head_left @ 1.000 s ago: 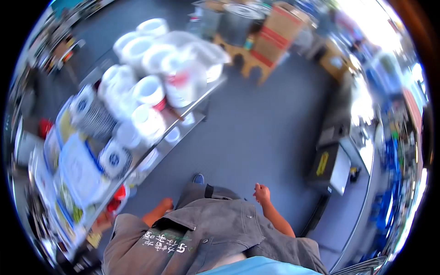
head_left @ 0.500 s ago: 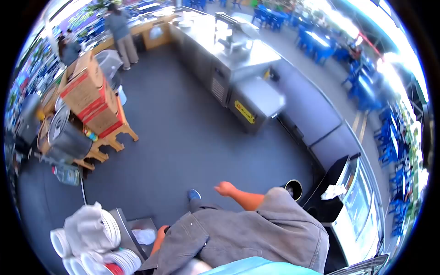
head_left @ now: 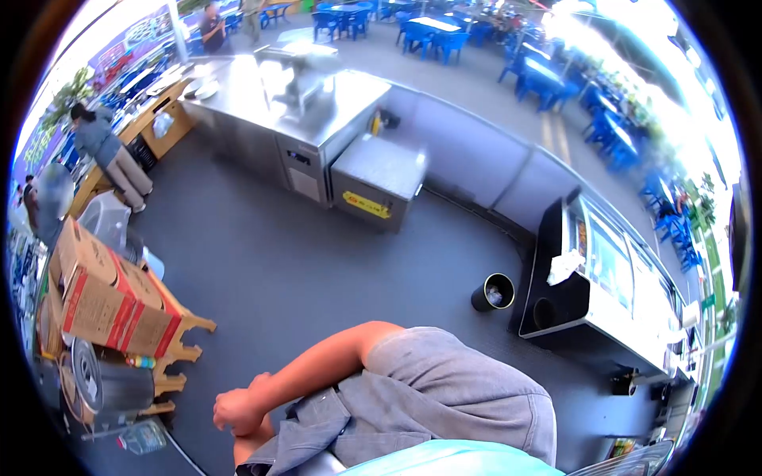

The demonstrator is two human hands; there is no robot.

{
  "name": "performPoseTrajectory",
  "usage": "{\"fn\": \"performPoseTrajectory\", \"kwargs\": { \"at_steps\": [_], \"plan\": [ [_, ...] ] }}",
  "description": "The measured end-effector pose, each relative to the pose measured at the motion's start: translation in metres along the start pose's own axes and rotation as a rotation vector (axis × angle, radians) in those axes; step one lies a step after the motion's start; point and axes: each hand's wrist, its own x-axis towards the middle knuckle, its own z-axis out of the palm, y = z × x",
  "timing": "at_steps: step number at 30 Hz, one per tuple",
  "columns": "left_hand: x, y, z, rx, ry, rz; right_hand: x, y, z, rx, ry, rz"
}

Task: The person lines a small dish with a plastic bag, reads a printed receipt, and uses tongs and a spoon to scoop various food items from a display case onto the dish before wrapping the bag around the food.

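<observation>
— Swung round since the earlier frame: the white bowls have been lost from view, the bin [head_left: 494,293] is now fully shown, and the right hand [head_left: 236,411] has been brought across the left forearm [head_left: 252,444].

— How is it held?

— Fingers curled in, loosely fisted; nothing seen gripped. The left hand is obscured about the right wrist; its state cannot be told.

— Nearest things?

— Cardboard boxes [head_left: 119,301], stacked on a wooden bench [head_left: 186,325], left of the right hand and apart from it. A metal drum [head_left: 127,389] is seen beside them, a clear plastic jug [head_left: 143,438] below.

— Surface and room?

— Dark grey floor [head_left: 317,278], smooth. Far side is taken up by a steel counter [head_left: 230,87]; a metal box [head_left: 377,178], yellow-labelled, is set at its end. To the right, a glass-topped case [head_left: 587,270] is seen, white cloth or paper draped at its corner. A person [head_left: 111,151] is noted by the wooden counter [head_left: 163,119], far left. Blue tables [head_left: 432,40] are spread beyond the partition [head_left: 476,174].
</observation>
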Motion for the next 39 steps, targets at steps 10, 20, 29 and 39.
{"fn": "performPoseTrajectory", "kwargs": {
  "at_steps": [10, 20, 29, 39],
  "plan": [
    [0.062, -0.028, -0.051, 0.167, -0.13, 0.224, 0.067, 0.005, -0.039, 0.095, 0.05, 0.115],
    [0.069, -0.03, -0.062, 0.255, -0.249, 0.383, 0.095, -0.024, -0.081, 0.152, -0.001, 0.36],
    [0.07, -0.007, -0.078, 0.28, -0.32, 0.466, 0.081, -0.014, -0.074, 0.251, 0.077, 0.232],
    [0.061, 0.046, -0.077, 0.343, -0.381, 0.501, 0.018, -0.038, -0.089, 0.124, -0.007, 0.556]
  ]
}}
